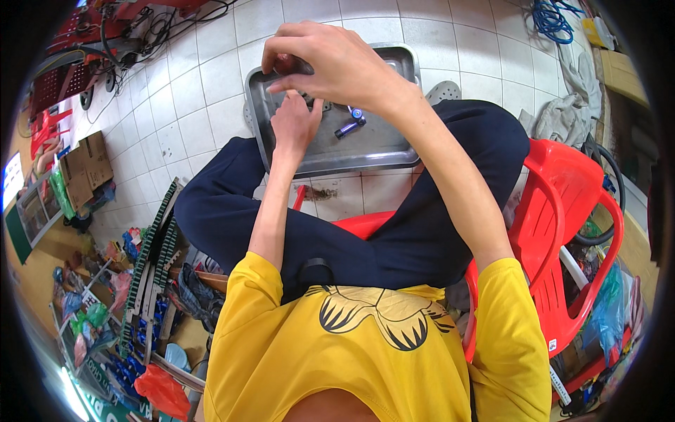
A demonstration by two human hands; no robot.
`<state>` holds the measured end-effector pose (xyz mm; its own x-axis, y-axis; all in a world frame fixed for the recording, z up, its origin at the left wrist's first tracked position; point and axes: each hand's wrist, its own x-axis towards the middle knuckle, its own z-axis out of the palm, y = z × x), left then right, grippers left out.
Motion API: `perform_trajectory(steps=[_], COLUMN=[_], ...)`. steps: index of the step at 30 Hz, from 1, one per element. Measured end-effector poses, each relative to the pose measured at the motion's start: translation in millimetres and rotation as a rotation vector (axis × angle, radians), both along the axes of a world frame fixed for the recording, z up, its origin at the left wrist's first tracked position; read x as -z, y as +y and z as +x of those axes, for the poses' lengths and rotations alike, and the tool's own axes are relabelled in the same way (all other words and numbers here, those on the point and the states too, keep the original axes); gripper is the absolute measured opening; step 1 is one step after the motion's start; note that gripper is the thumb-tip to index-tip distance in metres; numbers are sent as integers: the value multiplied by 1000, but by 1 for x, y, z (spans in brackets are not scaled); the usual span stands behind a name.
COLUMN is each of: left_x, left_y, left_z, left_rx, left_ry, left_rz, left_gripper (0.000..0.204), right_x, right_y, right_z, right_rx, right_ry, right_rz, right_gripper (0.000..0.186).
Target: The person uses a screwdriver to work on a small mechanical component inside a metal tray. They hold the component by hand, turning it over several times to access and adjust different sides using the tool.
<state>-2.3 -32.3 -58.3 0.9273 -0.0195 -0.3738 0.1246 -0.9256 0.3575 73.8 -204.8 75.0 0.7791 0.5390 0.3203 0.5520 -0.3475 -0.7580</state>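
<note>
My right hand (330, 60) reaches out over a grey metal tray (373, 144) on the tiled floor, its fingertips pinched on a small dark part with a reddish end (290, 65). Just below it, my left hand (295, 123) hovers inside the tray with the fingers curled loosely near some small dark pieces; whether it grips one is hidden by the right hand. A small blue tool (349, 125) lies in the tray to the right of my left hand. I sit on a red plastic chair (562, 211) with my knees on either side of the tray.
Long green circuit strips (151, 246) lie stacked at my left beside bags and boxes. A cardboard piece (88, 165) rests on the tiles at far left. Red machinery with cables (91, 42) stands at the top left. Grey cloth (562, 105) and a blue cable coil (552, 17) are at right.
</note>
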Motion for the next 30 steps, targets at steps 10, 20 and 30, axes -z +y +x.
perform_trajectory(steps=[10, 20, 30], left_x=[4, 6, 6], left_y=[-2, 0, -2], left_z=[-3, -3, -4], left_rx=[-46, -24, -40], left_ry=[-34, -77, -81], left_rz=[53, 56, 37], left_gripper=[89, 89, 89], right_x=[16, 7, -1], right_y=[6, 4, 6], right_z=[8, 0, 0], right_rx=[57, 83, 142], right_ry=[-47, -69, -8], right_rz=[115, 37, 118], right_gripper=[25, 25, 25])
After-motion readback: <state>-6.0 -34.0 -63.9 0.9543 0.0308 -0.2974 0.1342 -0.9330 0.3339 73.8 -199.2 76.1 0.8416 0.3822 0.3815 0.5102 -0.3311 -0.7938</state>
